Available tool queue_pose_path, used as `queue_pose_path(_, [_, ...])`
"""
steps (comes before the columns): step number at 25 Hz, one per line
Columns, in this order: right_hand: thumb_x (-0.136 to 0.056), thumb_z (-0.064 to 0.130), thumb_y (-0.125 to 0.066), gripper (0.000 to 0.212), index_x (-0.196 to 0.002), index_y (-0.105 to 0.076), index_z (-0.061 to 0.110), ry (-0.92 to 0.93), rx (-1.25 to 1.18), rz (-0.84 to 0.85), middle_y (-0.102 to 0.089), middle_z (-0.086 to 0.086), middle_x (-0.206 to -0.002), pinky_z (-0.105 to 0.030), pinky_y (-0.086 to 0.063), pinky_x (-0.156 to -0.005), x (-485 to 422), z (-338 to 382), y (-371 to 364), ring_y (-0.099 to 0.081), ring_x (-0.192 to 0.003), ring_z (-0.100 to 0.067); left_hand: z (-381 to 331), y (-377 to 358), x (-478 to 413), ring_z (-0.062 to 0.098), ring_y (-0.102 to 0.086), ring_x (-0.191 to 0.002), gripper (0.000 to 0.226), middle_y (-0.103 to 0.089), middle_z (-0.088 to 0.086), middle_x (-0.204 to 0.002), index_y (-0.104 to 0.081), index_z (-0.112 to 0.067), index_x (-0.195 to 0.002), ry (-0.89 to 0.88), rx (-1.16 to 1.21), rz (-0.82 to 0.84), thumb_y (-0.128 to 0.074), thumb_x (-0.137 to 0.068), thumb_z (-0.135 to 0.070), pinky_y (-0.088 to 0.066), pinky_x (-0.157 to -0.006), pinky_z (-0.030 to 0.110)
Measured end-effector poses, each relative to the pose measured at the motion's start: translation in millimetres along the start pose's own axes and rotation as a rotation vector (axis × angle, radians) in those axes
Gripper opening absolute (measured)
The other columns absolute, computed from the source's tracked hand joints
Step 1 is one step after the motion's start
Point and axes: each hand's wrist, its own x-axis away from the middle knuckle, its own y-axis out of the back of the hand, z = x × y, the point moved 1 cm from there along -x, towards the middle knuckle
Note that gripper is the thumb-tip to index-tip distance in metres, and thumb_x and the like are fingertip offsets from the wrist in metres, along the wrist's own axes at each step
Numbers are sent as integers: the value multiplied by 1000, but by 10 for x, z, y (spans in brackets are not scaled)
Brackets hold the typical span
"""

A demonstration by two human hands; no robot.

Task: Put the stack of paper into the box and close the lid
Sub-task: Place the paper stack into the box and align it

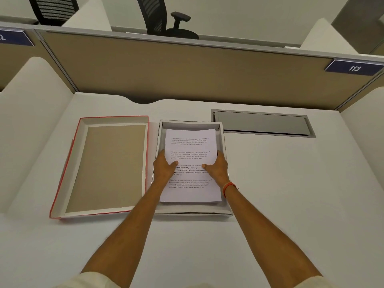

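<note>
A stack of white printed paper [190, 142] lies inside the open white box [225, 154] at the middle of the desk. My left hand [164, 167] grips the stack's left edge, thumb on top of the sheets. My right hand [217, 167] grips the right edge the same way; an orange band circles that wrist. The stack's near end sits a little higher than its far end. The lid [108, 165], red-edged with a brown inside, lies upside down on the desk just left of the box.
A grey cable hatch [261, 123] is set into the desk to the right of the box. A tan partition wall [187, 67] runs behind, with white dividers on both sides. Office chairs stand beyond it.
</note>
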Motion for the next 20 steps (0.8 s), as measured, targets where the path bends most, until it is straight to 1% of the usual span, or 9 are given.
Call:
queue_pose_path(4, [-77,7,-80,76,-139,-36,8,5,-14,61,-52,-13,-139,-47,-47,-105,29,-13,41,-53,-126,-31,9,9,19,33,-42,-139,81,-41,13,-152,-27,-7,-150,13,-4,49,-73,-85,-21,-37,-114,48])
queue_pose_path(6, [-77,7,-80,81,-142,-32,6,-23,-29,85,-50,-13,-141,-50,-47,-105,16,-16,65,-53,-127,-32,13,24,29,31,-37,-142,88,-35,12,-156,-19,-8,-154,18,18,67,-72,-85,-21,-34,-116,47])
queue_pose_path(7, [-77,7,-80,80,-141,-33,4,-36,-40,90,-51,-14,-140,-50,-48,-104,8,-22,76,-54,-126,-33,15,35,30,31,-37,-143,89,-34,11,-157,-17,-8,-154,23,35,74,-72,-86,-21,-35,-116,47])
queue_pose_path(9, [-78,7,-79,69,-133,-38,2,-47,-60,86,-54,-16,-136,-50,-50,-102,-2,-30,95,-57,-122,-33,21,60,20,32,-41,-140,86,-37,12,-156,-20,-6,-153,34,67,92,-72,-86,-21,-38,-113,49])
queue_pose_path(11, [-78,6,-78,59,-123,-41,7,-57,-77,85,-56,-17,-134,-50,-50,-101,-5,-27,104,-58,-121,-34,26,80,10,33,-47,-136,80,-43,14,-151,-27,-3,-148,42,83,112,-73,-85,-21,-42,-110,51])
queue_pose_path(13, [-78,5,-78,58,-124,-41,7,-69,-91,90,-55,-17,-135,-50,-50,-102,-7,-19,96,-57,-121,-34,30,93,2,33,-50,-132,78,-47,14,-148,-29,-2,-145,49,95,127,-74,-84,-20,-44,-108,52])
queue_pose_path(16, [-78,3,-77,66,-132,-41,2,-73,-102,83,-55,-16,-134,-47,-50,-102,-10,-11,77,-57,-120,-33,43,94,-3,32,-55,-126,73,-53,13,-142,-34,-3,-141,46,118,131,-75,-82,-16,-48,-104,51])
queue_pose_path(20, [-77,2,-78,63,-129,-43,3,-64,-106,81,-57,-16,-131,-45,-52,-99,-8,-15,66,-59,-118,-33,60,78,6,32,-56,-125,72,-54,13,-140,-35,-6,-140,25,142,129,-76,-81,-12,-49,-103,49])
